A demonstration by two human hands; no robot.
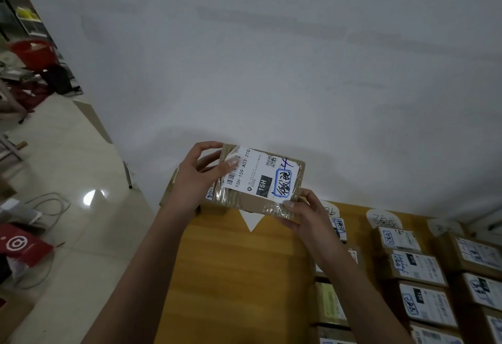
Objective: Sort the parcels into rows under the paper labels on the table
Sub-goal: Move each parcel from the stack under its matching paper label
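A plain white wall (271,58) fills most of the view, with a wooden table (231,276) below it at 6 o'clock. At 9 o'clock a pale tiled floor (68,167) shows, with a bright glare spot, a grey cable (51,202) and red packaging (23,247) on it. A red basin (32,52) sits among clutter at 10 o'clock.

Just below centre, both hands hold a parcel (262,178) up above the table's far edge, its face tilted toward the camera. It is a brown cardboard box wrapped in clear tape, with a white shipping label reading "15H-159-A03-210", a black "15H" block, a QR code and handwritten characters ringed in blue. The left hand (195,178) grasps the parcel's 9 o'clock end, thumb on the label face and fingers curled round the top edge. The right hand (304,212) grips the 5 o'clock corner, thumb pressed on the taped edge and fingers under the box.

Behind the left hand another box (169,191) lies on the table's far corner, partly hidden. A white paper triangle (252,220) lies on the table just under the parcel. At 4 o'clock, paper labels (384,218) with handwriting sit along the table's far edge, and below them labelled parcels lie in rows (418,270) running toward the camera, boxes touching end to end.
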